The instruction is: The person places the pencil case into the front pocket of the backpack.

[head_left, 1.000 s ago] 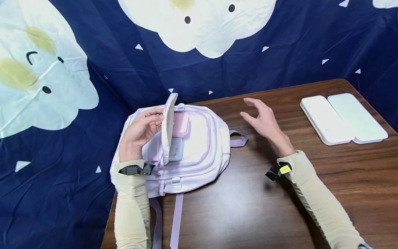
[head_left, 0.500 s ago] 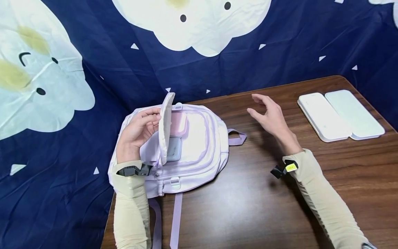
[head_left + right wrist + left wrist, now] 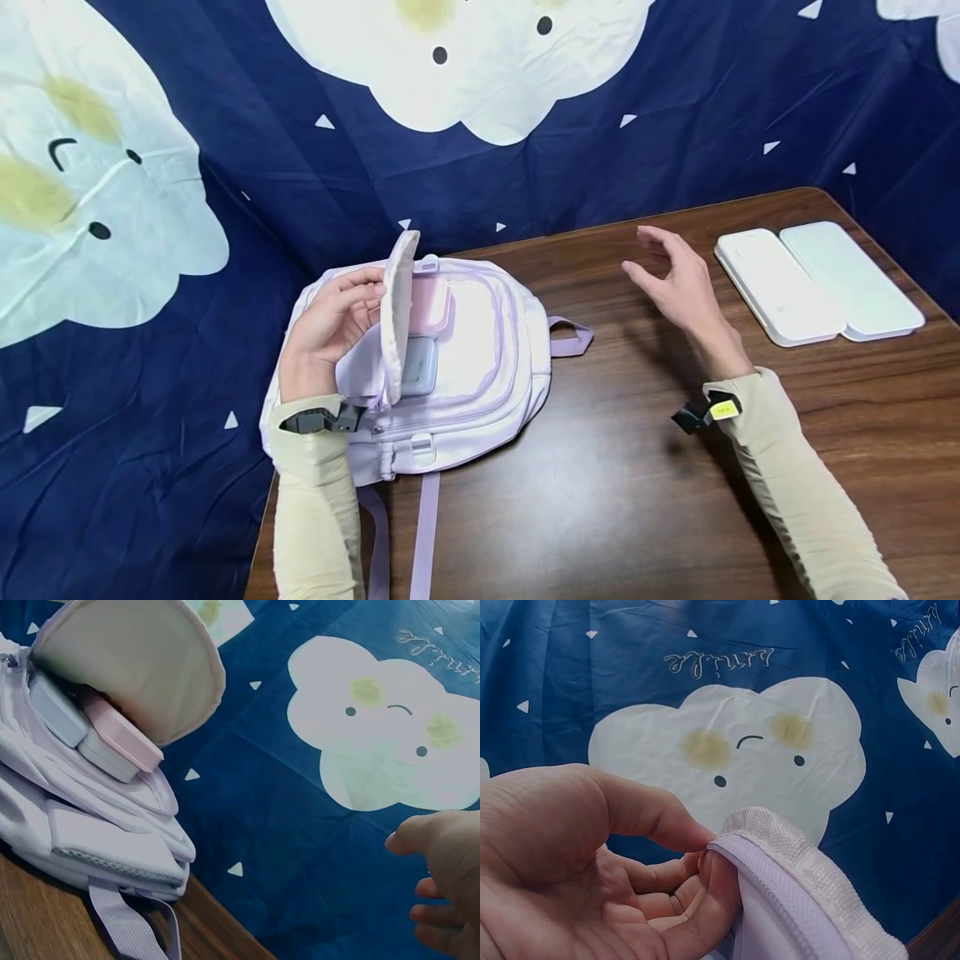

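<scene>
A pale lilac backpack [image 3: 531, 367] lies on its back on the table. My left hand [image 3: 318, 325] pinches the edge of its front pocket flap [image 3: 396, 325] between thumb and fingers, holding the flap upright; the zipper edge [image 3: 780, 900] shows close up in the left wrist view. Inside the uncovered pocket sit a pink box [image 3: 120, 731] and a blue-grey box [image 3: 56, 709], with a whitish box [image 3: 107, 756] beneath the pink one. My right hand [image 3: 686, 287] hovers over the table right of the backpack, thumb and fingers apart, holding nothing.
Two flat rounded panels, one white [image 3: 783, 287] and one pale mint [image 3: 855, 279], lie side by side at the table's right. A strap loop [image 3: 573, 340] sticks out from the backpack, and straps [image 3: 425, 533] trail toward the front. Navy cloud-print fabric [image 3: 600, 167] hangs behind.
My right hand has moved rightward, away from the backpack and closer to the flat white panel. The left hand keeps the flap raised.
</scene>
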{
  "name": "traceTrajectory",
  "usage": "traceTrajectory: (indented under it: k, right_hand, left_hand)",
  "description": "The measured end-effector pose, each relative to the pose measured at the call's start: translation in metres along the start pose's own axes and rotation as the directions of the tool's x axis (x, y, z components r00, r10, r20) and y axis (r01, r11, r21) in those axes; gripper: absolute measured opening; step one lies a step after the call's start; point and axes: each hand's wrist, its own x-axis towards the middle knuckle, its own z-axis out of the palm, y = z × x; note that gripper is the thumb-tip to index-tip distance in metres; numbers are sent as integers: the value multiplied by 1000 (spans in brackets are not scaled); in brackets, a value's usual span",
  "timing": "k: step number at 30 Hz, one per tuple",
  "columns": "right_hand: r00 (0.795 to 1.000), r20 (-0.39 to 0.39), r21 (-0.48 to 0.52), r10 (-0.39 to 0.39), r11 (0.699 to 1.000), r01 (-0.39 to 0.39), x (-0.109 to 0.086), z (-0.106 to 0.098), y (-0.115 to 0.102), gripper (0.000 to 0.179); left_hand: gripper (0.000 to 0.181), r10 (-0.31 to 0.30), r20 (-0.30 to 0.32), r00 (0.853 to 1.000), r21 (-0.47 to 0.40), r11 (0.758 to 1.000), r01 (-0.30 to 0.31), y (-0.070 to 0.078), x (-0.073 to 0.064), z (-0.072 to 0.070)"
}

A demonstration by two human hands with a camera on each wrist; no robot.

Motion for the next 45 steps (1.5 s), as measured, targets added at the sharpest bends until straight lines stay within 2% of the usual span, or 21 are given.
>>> traceTrajectory:
  k: [10, 17, 30, 45]
  right_hand:
    - [998, -28, -25, 54, 998, -55, -7, -21, 13, 53]
    - [993, -87, -50, 78, 995, -83, -12, -37, 26, 54]
    - [975, -119, -96, 189, 975, -201, -22, -58, 42, 55]
    - [964, -166, -105, 207, 968, -226, -33, -76, 64, 55]
  left_hand:
    - [32, 20, 9, 1000, 7, 1000, -20, 3, -3, -1]
    - [31, 21, 15, 1000, 13, 1000, -21, 4, -2, 1]
    - [31, 14, 11, 1000, 2, 1000, -14, 1, -2, 1]
    - [31, 10, -6, 1000, 28, 1000, -9, 2, -6, -1]
